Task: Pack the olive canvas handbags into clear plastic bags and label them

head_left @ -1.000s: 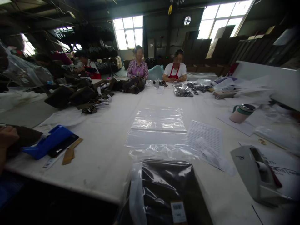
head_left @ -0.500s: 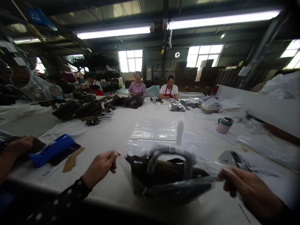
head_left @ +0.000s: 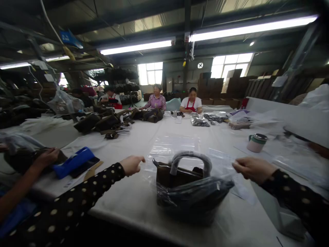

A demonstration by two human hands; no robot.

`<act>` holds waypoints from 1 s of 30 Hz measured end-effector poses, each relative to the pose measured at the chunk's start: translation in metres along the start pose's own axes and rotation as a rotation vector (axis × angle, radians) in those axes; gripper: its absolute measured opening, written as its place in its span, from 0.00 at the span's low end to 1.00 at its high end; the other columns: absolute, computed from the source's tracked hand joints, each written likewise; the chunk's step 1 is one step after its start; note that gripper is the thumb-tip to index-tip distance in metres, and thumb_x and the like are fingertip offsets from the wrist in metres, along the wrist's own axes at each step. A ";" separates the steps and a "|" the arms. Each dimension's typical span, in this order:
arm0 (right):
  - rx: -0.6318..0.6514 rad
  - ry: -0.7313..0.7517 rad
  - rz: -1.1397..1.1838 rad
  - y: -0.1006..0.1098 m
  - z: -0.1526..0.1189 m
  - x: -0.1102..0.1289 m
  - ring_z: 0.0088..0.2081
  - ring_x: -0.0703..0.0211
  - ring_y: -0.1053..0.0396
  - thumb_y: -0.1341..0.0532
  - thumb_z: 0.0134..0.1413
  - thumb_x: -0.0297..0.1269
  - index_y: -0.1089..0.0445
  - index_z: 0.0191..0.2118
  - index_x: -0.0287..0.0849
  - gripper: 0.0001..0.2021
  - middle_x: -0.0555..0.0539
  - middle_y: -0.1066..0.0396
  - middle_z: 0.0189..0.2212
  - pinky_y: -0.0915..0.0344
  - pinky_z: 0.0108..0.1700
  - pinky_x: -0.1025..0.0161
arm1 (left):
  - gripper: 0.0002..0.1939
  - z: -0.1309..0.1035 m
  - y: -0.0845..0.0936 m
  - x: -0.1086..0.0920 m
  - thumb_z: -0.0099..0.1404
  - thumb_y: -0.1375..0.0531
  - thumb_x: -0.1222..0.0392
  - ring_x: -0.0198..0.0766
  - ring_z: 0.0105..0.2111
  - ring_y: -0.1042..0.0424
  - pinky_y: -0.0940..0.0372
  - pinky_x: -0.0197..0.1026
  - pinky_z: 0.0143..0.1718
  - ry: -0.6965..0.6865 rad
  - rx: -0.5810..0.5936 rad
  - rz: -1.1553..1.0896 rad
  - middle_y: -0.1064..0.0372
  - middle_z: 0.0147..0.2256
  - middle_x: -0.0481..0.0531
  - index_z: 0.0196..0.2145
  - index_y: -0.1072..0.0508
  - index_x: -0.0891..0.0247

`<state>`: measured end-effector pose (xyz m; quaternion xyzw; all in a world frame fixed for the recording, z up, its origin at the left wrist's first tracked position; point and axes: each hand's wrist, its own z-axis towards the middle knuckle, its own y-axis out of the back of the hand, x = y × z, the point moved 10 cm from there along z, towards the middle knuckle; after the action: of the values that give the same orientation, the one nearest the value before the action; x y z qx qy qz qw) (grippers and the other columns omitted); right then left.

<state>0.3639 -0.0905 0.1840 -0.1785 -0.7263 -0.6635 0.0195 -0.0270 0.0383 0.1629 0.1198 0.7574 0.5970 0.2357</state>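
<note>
A dark olive handbag stands upright on the white table in front of me, its wrapped handles pointing up. Around its lower body sits a clear plastic bag, crumpled along the front, while the handbag's top shows above it. To the left of the handbag, my left hand is closed in a pinch on the film's edge. My right hand, on the other side, pinches the film too. Between the hands and the handbag the film is thin and partly hard to see.
Flat clear plastic bags lie behind the handbag. A lidded mug stands at right. On the left are a blue object, a dark phone-like slab and a co-worker's hand at another bag. Dark handbags are piled farther back.
The handbag shows farther right and nearer, more upright. Both hands appear higher, still pinching the film, and the film has shifted lower on the handbag's front. The view has turned slightly left.
</note>
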 end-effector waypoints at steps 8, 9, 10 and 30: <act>0.374 0.169 0.268 -0.101 -0.046 0.005 0.18 0.62 0.39 0.46 0.43 0.46 0.37 0.37 0.44 0.15 0.52 0.35 0.18 0.44 0.21 0.65 | 0.33 -0.053 -0.098 0.006 0.48 0.48 0.75 0.46 0.41 0.28 0.35 0.41 0.40 -0.100 0.165 0.142 0.28 0.39 0.59 0.54 0.41 0.66; 0.421 0.163 0.358 -0.103 -0.050 0.009 0.17 0.63 0.41 0.47 0.44 0.47 0.40 0.43 0.44 0.19 0.53 0.36 0.17 0.45 0.20 0.66 | 0.31 -0.057 -0.103 0.006 0.47 0.47 0.75 0.45 0.39 0.27 0.34 0.40 0.37 -0.116 0.227 0.167 0.28 0.37 0.58 0.51 0.38 0.66; 0.445 0.171 0.411 -0.101 -0.053 0.013 0.16 0.63 0.41 0.48 0.45 0.47 0.42 0.46 0.43 0.22 0.54 0.38 0.16 0.45 0.19 0.67 | 0.29 -0.061 -0.106 0.007 0.45 0.46 0.75 0.46 0.35 0.27 0.33 0.40 0.34 -0.122 0.292 0.187 0.27 0.34 0.57 0.48 0.35 0.67; 0.089 0.465 0.219 -0.113 -0.058 0.048 0.27 0.57 0.30 0.52 0.50 0.35 0.41 0.46 0.42 0.16 0.49 0.29 0.25 0.36 0.34 0.59 | 0.20 -0.085 -0.071 -0.145 0.57 0.37 0.54 0.45 0.43 0.34 0.40 0.49 0.45 -0.485 -0.686 -0.017 0.31 0.43 0.54 0.47 0.31 0.59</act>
<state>0.2748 -0.1417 0.0955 -0.0976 -0.7071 -0.6480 0.2657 0.0623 -0.1198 0.1406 0.1651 0.4384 0.7671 0.4383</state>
